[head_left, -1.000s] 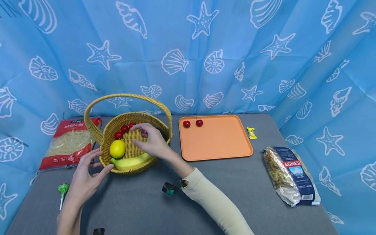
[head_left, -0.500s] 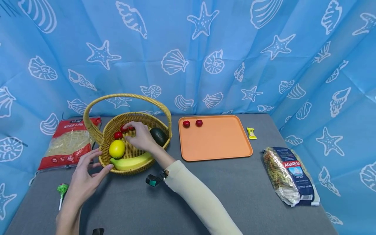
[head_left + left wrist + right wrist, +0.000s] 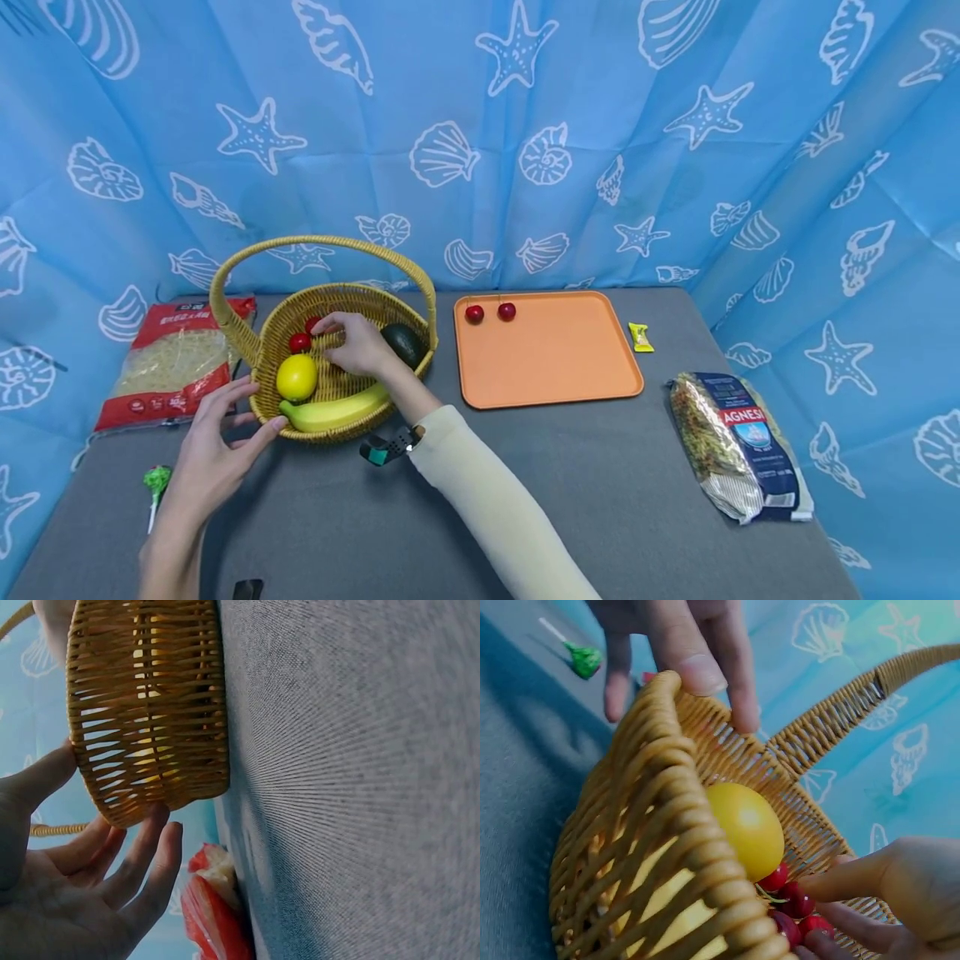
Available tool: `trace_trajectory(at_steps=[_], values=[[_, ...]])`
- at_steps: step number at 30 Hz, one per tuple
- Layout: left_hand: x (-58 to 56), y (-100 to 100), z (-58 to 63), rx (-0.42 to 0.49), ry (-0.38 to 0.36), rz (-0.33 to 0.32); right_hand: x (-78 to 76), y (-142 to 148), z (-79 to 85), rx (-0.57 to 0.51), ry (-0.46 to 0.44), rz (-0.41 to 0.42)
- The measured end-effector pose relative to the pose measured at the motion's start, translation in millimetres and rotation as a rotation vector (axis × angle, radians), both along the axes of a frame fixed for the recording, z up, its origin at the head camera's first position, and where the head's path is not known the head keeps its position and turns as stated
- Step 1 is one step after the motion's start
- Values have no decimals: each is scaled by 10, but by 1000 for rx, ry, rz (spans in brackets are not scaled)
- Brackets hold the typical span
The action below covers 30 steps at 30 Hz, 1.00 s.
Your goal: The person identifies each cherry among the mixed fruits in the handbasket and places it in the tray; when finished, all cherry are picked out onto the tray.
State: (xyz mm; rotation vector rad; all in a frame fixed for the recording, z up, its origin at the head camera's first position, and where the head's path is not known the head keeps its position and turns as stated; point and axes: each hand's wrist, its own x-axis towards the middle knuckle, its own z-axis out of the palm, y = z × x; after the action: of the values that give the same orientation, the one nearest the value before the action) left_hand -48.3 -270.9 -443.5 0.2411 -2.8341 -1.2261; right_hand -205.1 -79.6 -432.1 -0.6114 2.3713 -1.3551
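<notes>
A wicker basket (image 3: pixel 262 407) with a tall handle holds a lemon (image 3: pixel 297 377), a banana (image 3: pixel 337 413), an avocado (image 3: pixel 403 343) and several red cherries (image 3: pixel 299 342). My left hand (image 3: pixel 217 450) steadies the basket at its left front, thumb on the rim and fingers spread along the outer wall (image 3: pixel 142 855). Inside the basket, my right hand (image 3: pixel 362 346) has its thumb and bent fingers at a cherry (image 3: pixel 798 901) beside the lemon. Its fingertips partly hide the cherries in the head view; the right wrist view shows them bunched below the lemon.
Right of the basket lies an orange tray (image 3: pixel 551 367) with two cherries (image 3: pixel 507 312) near its back left corner. A yellow wrapped candy (image 3: pixel 641 337) and a pasta bag (image 3: pixel 742 446) lie farther right. At left are a red noodle bag (image 3: pixel 176 362) and a green lollipop (image 3: pixel 157 481).
My right hand has moved left inside the basket to the cherries, uncovering the avocado. Over the last half second it has stayed nearly in place. The left hand keeps its hold on the rim.
</notes>
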Motion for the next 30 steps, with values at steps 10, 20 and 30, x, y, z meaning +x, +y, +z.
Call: trace_trajectory(at_steps=[10, 20, 30], values=[[-6, 14, 9, -13, -6, 7, 10, 9, -68, 71, -99, 35], [16, 7, 9, -10, 2, 6, 44, -28, -113, 97, -88, 17], [11, 4, -3, -20, -1, 3, 90, -3, -82, 124, -53, 4]])
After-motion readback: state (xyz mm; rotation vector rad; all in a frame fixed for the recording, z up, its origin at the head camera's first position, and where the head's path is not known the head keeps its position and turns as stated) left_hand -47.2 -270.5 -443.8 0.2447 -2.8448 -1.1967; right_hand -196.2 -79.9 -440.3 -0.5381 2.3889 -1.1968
